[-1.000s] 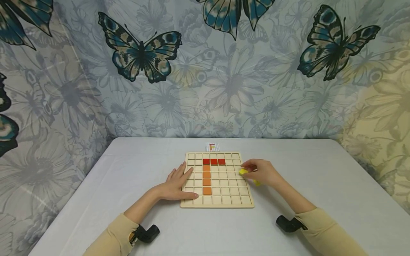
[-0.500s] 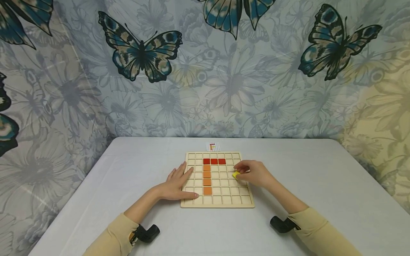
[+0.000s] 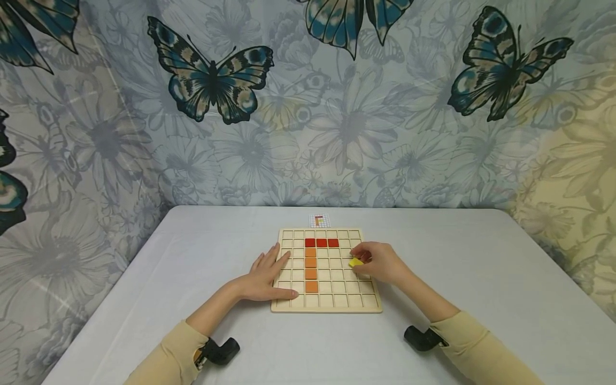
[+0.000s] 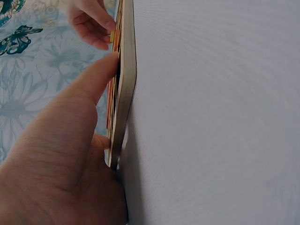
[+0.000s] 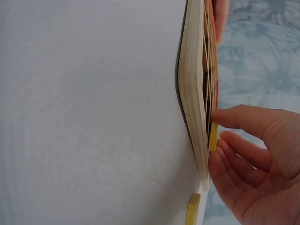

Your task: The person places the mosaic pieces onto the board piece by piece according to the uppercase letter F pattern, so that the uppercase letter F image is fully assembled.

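Note:
A wooden grid board (image 3: 337, 303) lies flat on the table. Three red tiles (image 3: 321, 243) form a row near its far side, and several orange tiles (image 3: 311, 274) run down a column below the leftmost red one. My left hand (image 3: 262, 280) rests with spread fingers on the board's left edge. Over the right part of the grid, my right hand (image 3: 383, 263) pinches a yellow tile (image 3: 355, 262) between thumb and fingers; the right wrist view has this yellow tile (image 5: 213, 136) close against the board's top. Whether it touches the grid I cannot tell.
Behind the board lies a small printed card (image 3: 320, 221) with a coloured grid pattern. Another yellow tile (image 5: 192, 209) is on the white tablecloth (image 3: 216, 230) beside the board's right side, hidden by my right hand in the head view. A butterfly-print cloth (image 3: 346, 133) hangs behind the table.
My right hand has moved left with the yellow tile, from the board's right edge to over the grid, and has barely moved in the last half second. The left hand stays put.

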### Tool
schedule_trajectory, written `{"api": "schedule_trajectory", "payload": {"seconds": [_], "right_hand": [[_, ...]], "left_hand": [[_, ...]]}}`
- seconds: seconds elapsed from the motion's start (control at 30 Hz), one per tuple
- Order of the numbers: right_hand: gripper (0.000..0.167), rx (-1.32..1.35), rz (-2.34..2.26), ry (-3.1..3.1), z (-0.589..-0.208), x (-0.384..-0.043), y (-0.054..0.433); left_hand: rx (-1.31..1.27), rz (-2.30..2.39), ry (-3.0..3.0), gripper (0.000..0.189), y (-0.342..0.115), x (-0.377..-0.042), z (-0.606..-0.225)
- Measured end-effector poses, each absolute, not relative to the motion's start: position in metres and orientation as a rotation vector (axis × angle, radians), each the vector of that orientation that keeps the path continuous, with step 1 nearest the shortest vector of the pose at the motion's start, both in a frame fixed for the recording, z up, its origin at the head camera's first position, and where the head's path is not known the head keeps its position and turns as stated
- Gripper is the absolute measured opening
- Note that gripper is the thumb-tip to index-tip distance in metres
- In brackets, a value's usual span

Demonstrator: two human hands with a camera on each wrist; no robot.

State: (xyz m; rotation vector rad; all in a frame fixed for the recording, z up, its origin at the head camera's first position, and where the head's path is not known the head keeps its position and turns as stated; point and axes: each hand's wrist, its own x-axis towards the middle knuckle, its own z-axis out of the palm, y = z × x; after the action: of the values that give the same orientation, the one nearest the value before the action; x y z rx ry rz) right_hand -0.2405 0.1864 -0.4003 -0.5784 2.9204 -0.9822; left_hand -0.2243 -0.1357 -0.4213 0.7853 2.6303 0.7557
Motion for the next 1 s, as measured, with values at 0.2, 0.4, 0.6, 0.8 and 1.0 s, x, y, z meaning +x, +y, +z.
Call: {"api": "schedule_trajectory", "payload": {"seconds": [0.2, 0.4, 0.6, 0.8, 1.0], "right_hand": [[0.030, -0.519, -1.079, 2.880, -0.400, -0.239, 0.182], [0.031, -0.513, -1.147, 2.840, -0.400, -0.240, 0.173], [0.030, -0.562, -1.153, 2.812, -0.400, -0.241, 0.165], [0.030, -0.641, -1.158, 2.800, -0.400, -0.241, 0.156], [0.030, -0.660, -1.153, 2.786, -0.400, -0.243, 0.147]], "left_hand": [[0.772, 0.741, 2.629, 0.103, -0.136, -0.222, -0.419], [0.777, 0.738, 2.631, 0.102, -0.136, -0.222, -0.418], [0.791, 0.751, 2.625, 0.102, -0.136, -0.223, -0.419], [0.795, 0.758, 2.624, 0.102, -0.135, -0.223, -0.420], [0.788, 0.761, 2.626, 0.101, -0.135, -0.224, -0.421]]}}
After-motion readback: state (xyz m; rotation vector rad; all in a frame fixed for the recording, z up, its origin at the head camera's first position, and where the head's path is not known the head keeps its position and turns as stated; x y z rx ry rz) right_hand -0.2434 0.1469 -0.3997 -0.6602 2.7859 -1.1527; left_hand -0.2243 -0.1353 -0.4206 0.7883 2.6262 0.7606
